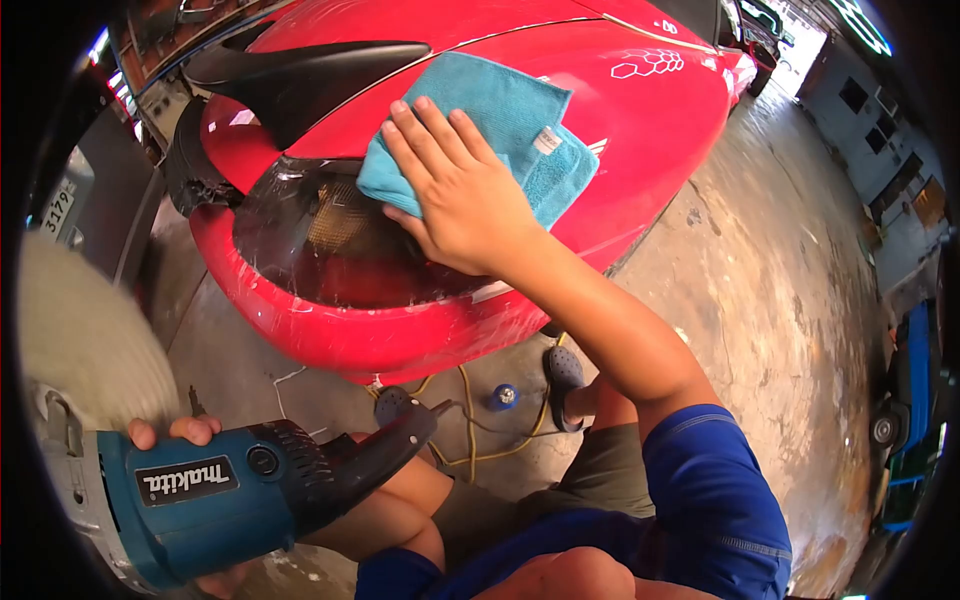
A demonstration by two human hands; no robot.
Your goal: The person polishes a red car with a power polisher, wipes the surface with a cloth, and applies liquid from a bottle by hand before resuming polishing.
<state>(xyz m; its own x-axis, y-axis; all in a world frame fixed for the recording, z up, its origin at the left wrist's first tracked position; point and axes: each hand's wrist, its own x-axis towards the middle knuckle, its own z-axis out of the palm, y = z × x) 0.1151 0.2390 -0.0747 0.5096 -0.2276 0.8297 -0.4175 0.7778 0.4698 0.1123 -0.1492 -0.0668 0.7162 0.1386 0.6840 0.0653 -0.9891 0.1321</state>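
My right hand [455, 195] lies on a folded turquoise microfiber cloth [505, 95], its fingers stretched out. The cloth rests on a red car body panel [640, 120], beside the upper edge of a scuffed, hazy headlight [320, 225]. At lower left, my left hand [180, 430] is wrapped around a teal and black Makita polisher [200, 490]. Only a few of its fingertips show over the top of the casing. A thick, pale wool pad [85, 330] sits on the polisher's head, away from the car.
Under the car's front edge, a yellow cord [470, 430] runs across the concrete floor [770, 300] near a small blue round object [504, 397] and grey clogs [564, 382]. A dark vehicle [95, 200] stands at left. A blue vehicle [908, 380] is at far right.
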